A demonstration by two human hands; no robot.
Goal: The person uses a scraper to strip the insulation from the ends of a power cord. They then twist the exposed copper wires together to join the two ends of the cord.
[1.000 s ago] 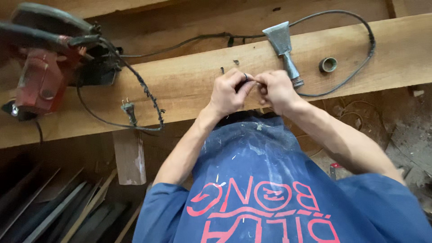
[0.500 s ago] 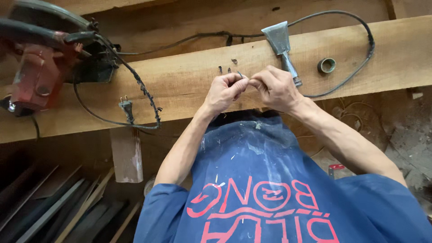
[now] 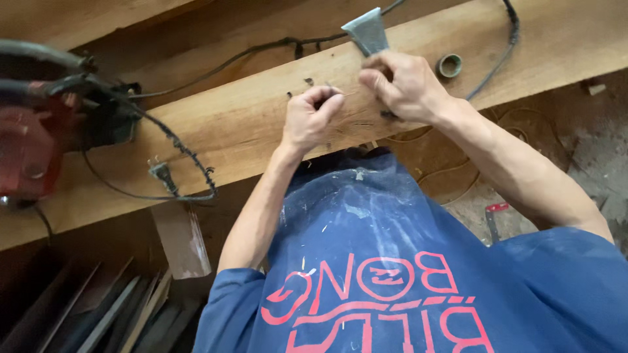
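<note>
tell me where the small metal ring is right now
In the head view the small metal ring lies on the wooden beam, upper right, just beyond the right hand.

Our dark blue short-sleeved shirt (image 3: 392,261), pale paint flecks across its chest, red printed lettering near the hem, our bare forearms, our bare hands

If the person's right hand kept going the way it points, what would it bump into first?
Probably the grey metal wedge-shaped tool on the long wooden plank; the right hand already seems to touch its handle, though depth is unclear.
</note>
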